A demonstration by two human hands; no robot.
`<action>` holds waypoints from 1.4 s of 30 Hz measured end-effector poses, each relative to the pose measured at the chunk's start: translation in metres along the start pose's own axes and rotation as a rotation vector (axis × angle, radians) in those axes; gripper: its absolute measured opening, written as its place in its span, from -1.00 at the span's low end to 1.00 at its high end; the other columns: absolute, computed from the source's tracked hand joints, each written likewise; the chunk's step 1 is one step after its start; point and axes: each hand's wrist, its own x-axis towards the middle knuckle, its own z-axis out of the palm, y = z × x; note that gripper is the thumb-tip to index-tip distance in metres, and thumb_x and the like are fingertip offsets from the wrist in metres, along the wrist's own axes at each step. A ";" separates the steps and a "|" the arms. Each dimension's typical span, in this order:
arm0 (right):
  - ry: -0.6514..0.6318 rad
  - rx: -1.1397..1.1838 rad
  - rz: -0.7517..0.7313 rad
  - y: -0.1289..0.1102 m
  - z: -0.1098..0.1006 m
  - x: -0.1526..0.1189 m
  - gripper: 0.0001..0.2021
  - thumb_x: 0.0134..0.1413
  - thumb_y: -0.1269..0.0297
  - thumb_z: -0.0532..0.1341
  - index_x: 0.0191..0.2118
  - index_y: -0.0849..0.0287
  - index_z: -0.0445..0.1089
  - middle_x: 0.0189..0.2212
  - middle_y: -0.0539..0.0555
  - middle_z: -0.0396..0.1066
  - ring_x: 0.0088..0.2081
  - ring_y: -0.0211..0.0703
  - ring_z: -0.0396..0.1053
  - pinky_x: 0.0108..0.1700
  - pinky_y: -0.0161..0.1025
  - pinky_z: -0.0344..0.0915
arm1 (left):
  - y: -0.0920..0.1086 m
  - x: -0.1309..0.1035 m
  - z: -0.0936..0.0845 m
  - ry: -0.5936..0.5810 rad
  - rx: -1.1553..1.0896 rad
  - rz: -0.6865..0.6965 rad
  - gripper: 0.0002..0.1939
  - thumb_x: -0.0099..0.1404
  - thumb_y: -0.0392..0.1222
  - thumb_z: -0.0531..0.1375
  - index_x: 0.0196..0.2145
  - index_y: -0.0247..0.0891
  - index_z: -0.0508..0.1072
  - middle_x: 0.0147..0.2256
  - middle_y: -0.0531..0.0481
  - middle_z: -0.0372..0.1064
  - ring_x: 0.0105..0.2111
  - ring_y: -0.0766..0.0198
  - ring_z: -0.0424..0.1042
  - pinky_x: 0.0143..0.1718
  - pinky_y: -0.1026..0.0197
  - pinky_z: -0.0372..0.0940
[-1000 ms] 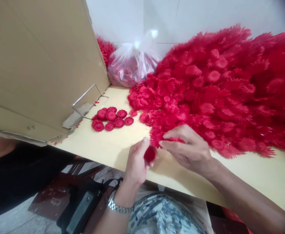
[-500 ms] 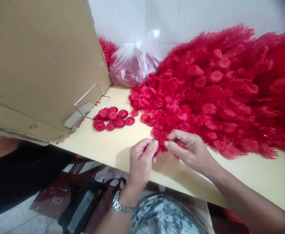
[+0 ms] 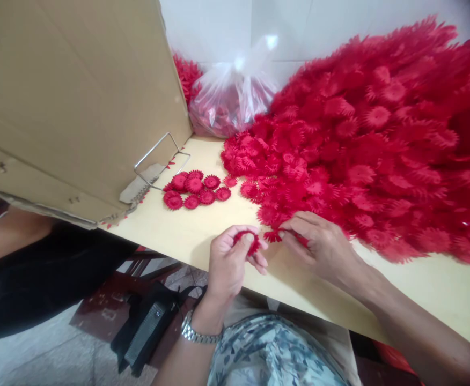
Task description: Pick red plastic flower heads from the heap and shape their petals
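Note:
My left hand (image 3: pixel 230 262) is closed on a round red fringed flower piece (image 3: pixel 246 243), its thumb pressed on the centre. Just to the right, my right hand (image 3: pixel 323 244) pinches another red flower piece (image 3: pixel 273 236) between thumb and forefinger; more red shows under its curled fingers. A small gap separates the two pieces. Beyond my hands, a small group of red rosettes (image 3: pixel 195 185) lies on the pale tabletop (image 3: pixel 170 228). A large heap of loose red flower pieces (image 3: pixel 364 155) spreads over the right side.
A tall cardboard sheet (image 3: pixel 78 96) stands at the left, with a bent metal wire frame (image 3: pixel 154 153) at its foot. A tied clear plastic bag (image 3: pixel 233 104) of red pieces rests against the wall. Another person's dark-clothed leg (image 3: pixel 50 273) shows at lower left, near a black bag (image 3: pixel 142 321).
My hands have drawn apart from the shared red piece. The left now holds one fringed piece and the right another. The view has shifted slightly.

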 end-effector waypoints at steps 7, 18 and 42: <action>-0.021 0.063 0.006 -0.001 -0.004 0.003 -0.82 0.13 0.42 0.06 -0.38 0.22 0.40 -0.51 0.07 0.36 -0.44 -0.20 0.30 -0.43 -0.31 0.20 | 0.003 0.002 0.000 0.078 0.132 -0.033 -0.64 0.10 0.03 0.25 -0.60 -0.31 0.31 -0.77 0.14 0.23 -0.86 0.51 0.09 -0.88 0.47 -0.10; -0.020 0.123 -0.065 -0.007 -0.009 0.017 -0.79 0.14 0.23 0.16 -0.18 0.23 0.40 -0.31 0.14 0.41 -0.28 -0.15 0.36 -0.26 -0.25 0.29 | -0.001 0.006 0.004 0.116 0.319 0.075 -0.56 0.14 0.11 0.20 -0.65 -0.29 0.26 -0.77 0.17 0.16 -0.81 0.54 0.06 -0.80 0.44 -0.11; 0.044 -0.434 -0.107 0.021 -0.013 0.033 -0.71 0.15 0.31 0.10 -0.04 0.22 0.39 -0.10 0.25 0.38 -0.16 0.04 0.23 -0.25 -0.10 0.09 | 0.007 0.008 -0.011 0.078 0.146 0.118 -0.80 0.15 -0.11 0.22 -0.45 -0.32 0.45 -0.51 0.03 0.39 -0.61 0.42 0.31 -0.58 0.34 0.26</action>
